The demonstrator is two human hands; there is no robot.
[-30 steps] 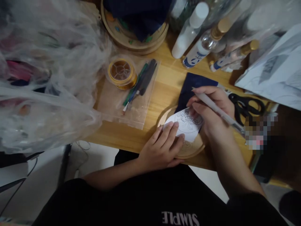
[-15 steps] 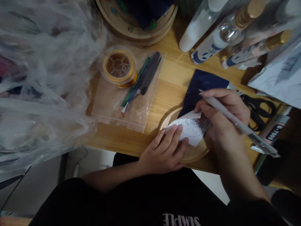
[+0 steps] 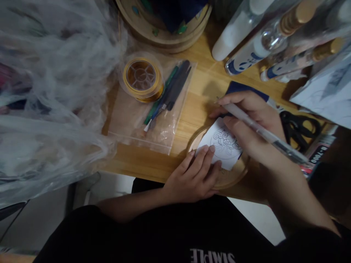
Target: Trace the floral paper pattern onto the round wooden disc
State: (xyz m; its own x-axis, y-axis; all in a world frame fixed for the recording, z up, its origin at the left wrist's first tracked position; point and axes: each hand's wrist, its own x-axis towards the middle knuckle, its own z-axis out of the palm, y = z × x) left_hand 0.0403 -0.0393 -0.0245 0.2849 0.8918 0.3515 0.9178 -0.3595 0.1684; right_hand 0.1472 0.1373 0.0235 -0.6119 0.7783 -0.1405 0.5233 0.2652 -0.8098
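- Paper drawing (image 3: 223,146) lay on the round wooden board (image 3: 244,173), a strip of blue cloth beneath its right edge.
- Left hand (image 3: 193,179) lay palm down, its fingers slightly apart and their tips on the paper's lower left part.
- Right hand (image 3: 253,120) had its fingers clamped on the white pen (image 3: 271,140), tip beyond the paper's upper edge; whether the thumb touched the paper, I cannot tell.
- Navy fabric (image 3: 246,89) showed just beyond that hand, with black-handled scissors (image 3: 300,128) and a glue tube (image 3: 319,148) to its right.
- Clear zip bag (image 3: 127,126), on the desk (image 3: 203,82) to the left, bore the gold wire spool (image 3: 157,91) and slim tools (image 3: 177,89).
- Bottles (image 3: 256,51) stood farther back.
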